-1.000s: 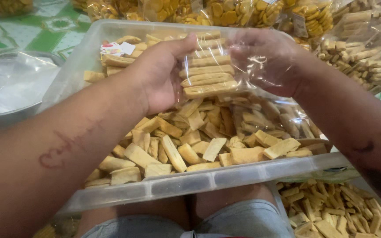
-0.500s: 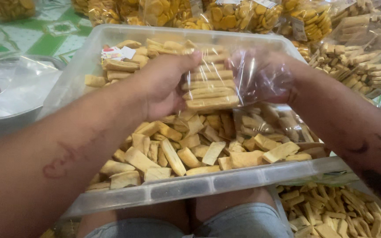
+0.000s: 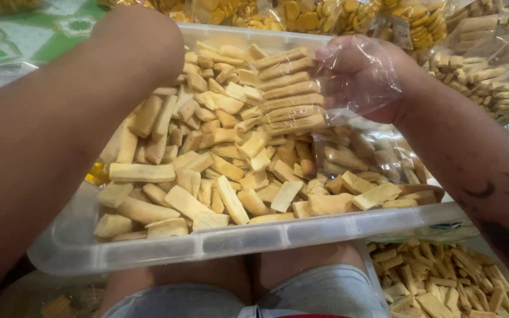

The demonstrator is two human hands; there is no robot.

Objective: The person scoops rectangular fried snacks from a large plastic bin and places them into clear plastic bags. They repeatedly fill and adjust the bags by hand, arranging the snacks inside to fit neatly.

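Right hand (image 3: 360, 73) inside clear plastic bag (image 3: 349, 88), clamped on neat stack of biscuit sticks (image 3: 290, 91) above far side of clear tub (image 3: 219, 241). Left hand hidden behind own forearm, grip unreadable. Risk: loose pinch, stack slides apart, sticks fall among the loose ones.

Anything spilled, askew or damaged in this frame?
Nothing stands out. The right hand, inside a clear plastic bag, holds a neat stack of biscuit sticks over the clear bin of loose sticks. No spill shows. The left hand is hidden behind its forearm.
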